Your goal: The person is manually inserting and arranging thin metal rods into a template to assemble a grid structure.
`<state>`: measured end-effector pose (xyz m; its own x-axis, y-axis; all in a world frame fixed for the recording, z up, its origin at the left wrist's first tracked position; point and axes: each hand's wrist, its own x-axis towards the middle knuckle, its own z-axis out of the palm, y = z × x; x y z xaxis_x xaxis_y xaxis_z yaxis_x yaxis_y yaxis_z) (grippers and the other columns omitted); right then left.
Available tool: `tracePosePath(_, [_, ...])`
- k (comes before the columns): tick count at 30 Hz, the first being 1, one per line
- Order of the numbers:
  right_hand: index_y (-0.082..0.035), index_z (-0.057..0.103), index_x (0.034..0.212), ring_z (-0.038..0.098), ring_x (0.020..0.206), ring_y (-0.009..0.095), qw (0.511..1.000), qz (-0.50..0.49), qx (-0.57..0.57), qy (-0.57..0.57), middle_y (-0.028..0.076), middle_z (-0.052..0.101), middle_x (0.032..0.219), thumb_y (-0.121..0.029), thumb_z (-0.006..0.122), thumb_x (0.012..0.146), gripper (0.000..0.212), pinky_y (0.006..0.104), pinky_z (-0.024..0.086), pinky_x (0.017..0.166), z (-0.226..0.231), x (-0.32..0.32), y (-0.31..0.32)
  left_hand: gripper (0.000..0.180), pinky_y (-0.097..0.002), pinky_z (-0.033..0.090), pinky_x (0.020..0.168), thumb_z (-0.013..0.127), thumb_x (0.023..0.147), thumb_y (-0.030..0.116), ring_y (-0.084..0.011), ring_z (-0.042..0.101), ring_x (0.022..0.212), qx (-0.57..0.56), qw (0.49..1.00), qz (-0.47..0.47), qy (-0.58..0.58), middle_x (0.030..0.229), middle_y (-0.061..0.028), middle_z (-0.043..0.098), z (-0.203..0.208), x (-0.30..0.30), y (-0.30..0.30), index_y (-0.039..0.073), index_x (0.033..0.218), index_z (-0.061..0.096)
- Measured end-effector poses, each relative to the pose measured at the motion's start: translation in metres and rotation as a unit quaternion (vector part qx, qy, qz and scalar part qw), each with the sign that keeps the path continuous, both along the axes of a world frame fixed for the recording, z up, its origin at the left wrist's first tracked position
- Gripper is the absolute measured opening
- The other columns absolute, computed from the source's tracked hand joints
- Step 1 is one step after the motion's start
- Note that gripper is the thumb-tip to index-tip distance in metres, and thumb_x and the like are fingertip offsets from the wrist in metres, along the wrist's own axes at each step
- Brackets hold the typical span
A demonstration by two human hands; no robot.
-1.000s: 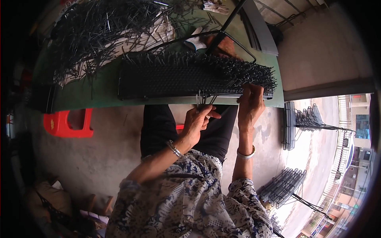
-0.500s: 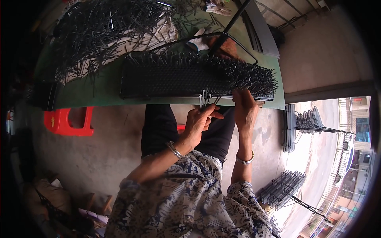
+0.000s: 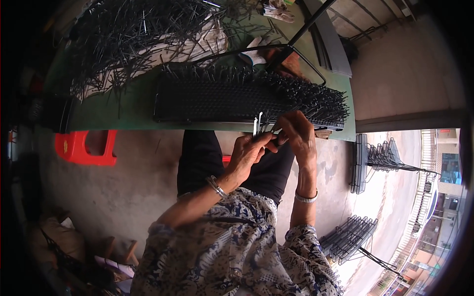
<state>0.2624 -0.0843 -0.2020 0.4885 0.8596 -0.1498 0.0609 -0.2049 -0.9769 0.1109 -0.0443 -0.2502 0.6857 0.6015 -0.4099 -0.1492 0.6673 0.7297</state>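
Observation:
A small bunch of thin metal pins with bent tips [image 3: 256, 126] stands up out of my left hand [image 3: 242, 158], which is closed around them. My right hand [image 3: 302, 139] has its fingertips pinched together right at that bunch; whatever lies between them is hidden. Just beyond both hands, along the table's near edge, lies a long black perforated rack [image 3: 200, 101]. Dark pins [image 3: 316, 98] stick up densely over its right part and along its far edge, while bare rows of holes show on its left and middle.
Loose dark pins [image 3: 123, 37] lie heaped on pale cloth on the green table [image 3: 106, 114]. A black metal frame [image 3: 308, 22] rises behind the rack, near gloves [image 3: 253, 52]. A red stool [image 3: 89, 154] stands left below. Wire racks [image 3: 348, 237] stand at right.
My right hand has come back from the rack's pins toward my left hand, and its fingers now meet the bunch. My left hand stays nearly in place.

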Motion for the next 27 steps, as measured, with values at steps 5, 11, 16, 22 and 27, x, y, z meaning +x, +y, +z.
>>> tracePosePath(5, [0.003, 0.063, 0.093, 0.062, 0.063, 0.011, 0.999, 0.030, -0.033, 0.008, 0.006, 0.065, 0.078, -0.009, 0.061, 0.091, 0.012, 0.0237, 0.050, 0.058, 0.010, 0.000, 0.005, 0.035, -0.0155, 0.023, 0.038, 0.062, 0.093, 0.037, 0.0008, 0.034, 0.052, 0.000, 1.000, -0.007, -0.010, 0.077, -0.0020, 0.067, -0.005, 0.000, 0.004, 0.005, 0.105, 0.071])
tracePosePath(11, [0.004, 0.064, 0.097, 0.065, 0.067, 0.012, 0.998, 0.042, -0.015, 0.033, 0.008, 0.067, 0.082, -0.011, 0.061, 0.092, 0.016, 0.0244, 0.054, 0.063, 0.017, 0.001, 0.010, 0.031, -0.0162, 0.022, 0.038, 0.062, 0.094, 0.036, 0.0010, 0.032, 0.051, 0.011, 1.000, 0.008, -0.017, 0.073, -0.0002, 0.065, 0.004, 0.000, 0.011, 0.005, 0.093, 0.070])
tracePosePath(16, [0.004, 0.064, 0.100, 0.066, 0.066, 0.013, 0.997, 0.011, 0.004, 0.073, 0.008, 0.067, 0.080, -0.014, 0.062, 0.093, 0.020, 0.0244, 0.054, 0.062, 0.013, -0.002, 0.012, 0.028, -0.0162, 0.023, 0.043, 0.061, 0.095, 0.031, 0.0003, 0.033, 0.051, 0.020, 0.998, 0.020, -0.049, 0.069, 0.0011, 0.064, 0.010, -0.002, 0.017, 0.006, 0.086, 0.068])
tracePosePath(22, [0.004, 0.065, 0.101, 0.065, 0.065, 0.012, 0.998, 0.019, -0.008, 0.061, 0.008, 0.067, 0.076, -0.014, 0.062, 0.093, 0.020, 0.0233, 0.054, 0.063, 0.012, -0.001, 0.014, 0.029, -0.0159, 0.027, 0.046, 0.059, 0.097, 0.032, -0.0002, 0.035, 0.052, 0.037, 0.998, -0.015, -0.039, 0.075, -0.0033, 0.069, -0.001, -0.002, 0.019, 0.005, 0.092, 0.069])
tracePosePath(27, [0.004, 0.064, 0.098, 0.065, 0.065, 0.011, 0.998, 0.036, 0.005, 0.041, 0.008, 0.067, 0.076, -0.011, 0.060, 0.094, 0.016, 0.0233, 0.053, 0.062, 0.012, 0.004, 0.014, 0.036, -0.0163, 0.029, 0.047, 0.055, 0.099, 0.038, -0.0017, 0.037, 0.052, 0.047, 0.998, -0.042, -0.028, 0.078, -0.0050, 0.070, 0.002, 0.000, 0.019, 0.004, 0.100, 0.068])
